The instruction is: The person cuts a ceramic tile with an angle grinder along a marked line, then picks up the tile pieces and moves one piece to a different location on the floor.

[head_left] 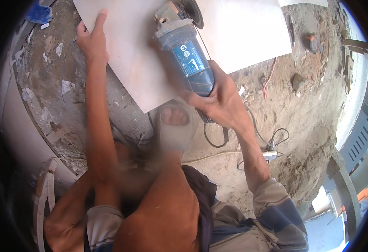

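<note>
A large pale tile lies in front of me, one corner pointing back toward my sandalled foot. My left hand is closed on its left edge, thumb on top and the other fingers partly hidden by the edge. In my right hand is a blue angle grinder, gripped around the rear of its body and held over the tile. The grinder's dark disc points away from me at the top of the view. I cannot tell whether the disc is spinning or touching the tile.
A black cable loops below the grinder. A white power strip with a plug lies right of my right forearm. On the dirt ground at right are a tape measure, a pinkish string and a stone.
</note>
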`<state>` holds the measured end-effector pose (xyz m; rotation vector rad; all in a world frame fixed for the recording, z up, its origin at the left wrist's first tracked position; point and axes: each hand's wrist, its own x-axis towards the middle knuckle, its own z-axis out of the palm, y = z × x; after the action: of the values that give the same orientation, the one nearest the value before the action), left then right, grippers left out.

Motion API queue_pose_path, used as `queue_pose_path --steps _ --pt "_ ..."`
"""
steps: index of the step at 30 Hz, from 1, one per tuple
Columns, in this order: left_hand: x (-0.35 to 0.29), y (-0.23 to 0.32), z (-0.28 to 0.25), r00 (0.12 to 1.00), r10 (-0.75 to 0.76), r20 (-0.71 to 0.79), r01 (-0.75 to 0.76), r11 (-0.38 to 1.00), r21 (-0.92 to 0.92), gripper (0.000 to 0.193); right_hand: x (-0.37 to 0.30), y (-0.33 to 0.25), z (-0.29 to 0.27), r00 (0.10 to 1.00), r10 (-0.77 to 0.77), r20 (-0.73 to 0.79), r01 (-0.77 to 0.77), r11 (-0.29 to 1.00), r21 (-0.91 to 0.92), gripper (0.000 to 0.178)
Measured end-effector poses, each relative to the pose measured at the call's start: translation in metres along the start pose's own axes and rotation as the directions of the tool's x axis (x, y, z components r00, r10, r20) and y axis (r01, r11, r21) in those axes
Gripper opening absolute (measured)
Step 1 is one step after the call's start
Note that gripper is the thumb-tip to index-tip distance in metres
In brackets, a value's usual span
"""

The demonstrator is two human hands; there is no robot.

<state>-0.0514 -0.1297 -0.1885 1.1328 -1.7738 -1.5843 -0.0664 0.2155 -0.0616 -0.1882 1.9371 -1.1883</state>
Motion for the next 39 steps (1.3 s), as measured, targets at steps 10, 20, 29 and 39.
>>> queue_pose_path --steps 10,20,29,39 --pt "0.005 -0.002 -0.003 1.0 0.009 0.009 -0.009 1.0 0.009 0.079 -0.004 0.012 0.001 0.999 -0.045 -0.005 0.045 0.999 0.003 0.064" --pt "-0.012 0.027 0.01 0.999 -0.052 -0.014 0.052 0.998 0.038 0.074 0.004 0.009 0.0 0.999 -0.032 -0.013 0.031 0.997 -0.073 0.073" --pt "-0.006 0.013 0.004 1.0 -0.016 -0.017 0.016 0.999 0.032 0.074 -0.002 -0.001 -0.001 0.999 0.047 0.013 -0.046 0.997 -0.069 0.067" --pt "0.002 0.0 -0.004 1.0 -0.025 0.007 0.025 1.0 0.016 0.077 -0.013 0.006 0.0 1.0 0.006 0.005 -0.005 0.998 -0.064 0.064"
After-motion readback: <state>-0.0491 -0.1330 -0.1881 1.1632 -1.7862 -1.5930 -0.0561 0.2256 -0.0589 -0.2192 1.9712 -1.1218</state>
